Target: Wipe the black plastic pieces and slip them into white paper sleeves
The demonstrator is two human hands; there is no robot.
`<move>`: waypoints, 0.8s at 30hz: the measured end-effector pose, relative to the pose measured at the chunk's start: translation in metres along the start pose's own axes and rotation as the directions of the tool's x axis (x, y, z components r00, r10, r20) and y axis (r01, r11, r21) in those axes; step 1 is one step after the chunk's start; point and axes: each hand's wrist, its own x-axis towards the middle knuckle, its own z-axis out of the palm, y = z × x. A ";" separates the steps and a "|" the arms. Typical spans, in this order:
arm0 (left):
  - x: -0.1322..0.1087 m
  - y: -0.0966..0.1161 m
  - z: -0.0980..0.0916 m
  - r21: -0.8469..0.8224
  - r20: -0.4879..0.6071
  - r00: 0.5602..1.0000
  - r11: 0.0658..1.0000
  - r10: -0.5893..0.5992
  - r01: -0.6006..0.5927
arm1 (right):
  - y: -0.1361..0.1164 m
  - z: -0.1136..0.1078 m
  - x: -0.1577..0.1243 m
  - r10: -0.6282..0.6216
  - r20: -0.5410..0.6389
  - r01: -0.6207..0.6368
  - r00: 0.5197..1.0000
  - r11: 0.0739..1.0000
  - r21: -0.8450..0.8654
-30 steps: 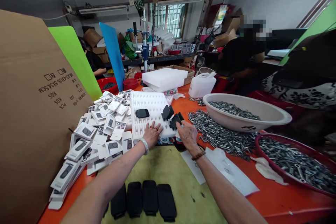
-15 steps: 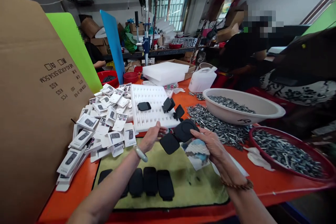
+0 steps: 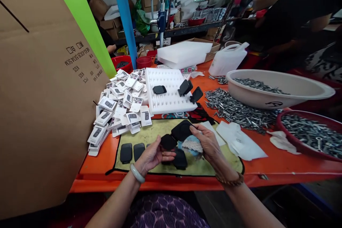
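While hands (image 3: 151,155) hold black device (image 3: 182,130), mat edge (image 3: 165,172) near.

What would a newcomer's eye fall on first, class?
A tall cardboard box dominates the left, white printed boxes heaped beside it. At centre, the right hand holds a black two-panel device, left hand at its lower panel. Loose metal parts lie heaped at right.

Wearing a smooth pale bangle (image 3: 137,174) on the left wrist (image 3: 141,168), a gold-toned ring (image 3: 162,154) on the left hand (image 3: 151,155), and a brown beaded bracelet (image 3: 231,181) on the right wrist (image 3: 223,170). Displaying a purple garment (image 3: 165,212) with dark leaf shapes at bottom centre.
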 end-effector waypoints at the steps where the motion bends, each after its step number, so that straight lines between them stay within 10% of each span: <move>1: -0.004 -0.001 -0.001 -0.067 0.002 1.000 0.998 -0.001 0.001 | 0.001 0.001 -0.006 -0.088 -0.045 0.084 0.995 0.993 -0.078; 4: -0.012 -0.001 0.001 -0.220 0.043 0.999 0.975 0.019 -0.009 | 0.011 0.009 -0.032 -0.345 0.078 0.352 0.935 0.884 -0.309; 7: -0.014 0.006 0.005 -0.278 -0.022 1.000 0.961 0.010 -0.015 | 0.031 0.018 -0.059 -0.490 0.423 0.633 0.763 0.701 -0.328; 10: -0.014 0.009 0.007 -0.257 -0.144 0.989 0.966 -0.039 0.000 | 0.051 0.023 -0.081 -0.550 0.521 0.748 0.652 0.577 -0.327; 17: -0.024 -0.008 0.008 -0.020 -0.085 0.990 0.993 0.114 -0.116 | 0.045 0.019 -0.090 -0.470 0.377 0.594 0.798 0.716 -0.367; 20: -0.028 -0.014 0.009 0.063 -0.019 0.997 0.995 0.074 -0.073 | 0.033 0.018 -0.080 -0.303 0.240 0.379 0.922 0.836 -0.397; 24: -0.028 -0.022 0.010 0.056 -0.083 0.996 0.997 -0.044 0.049 | 0.027 0.020 -0.067 -0.126 0.196 0.196 0.972 0.898 -0.393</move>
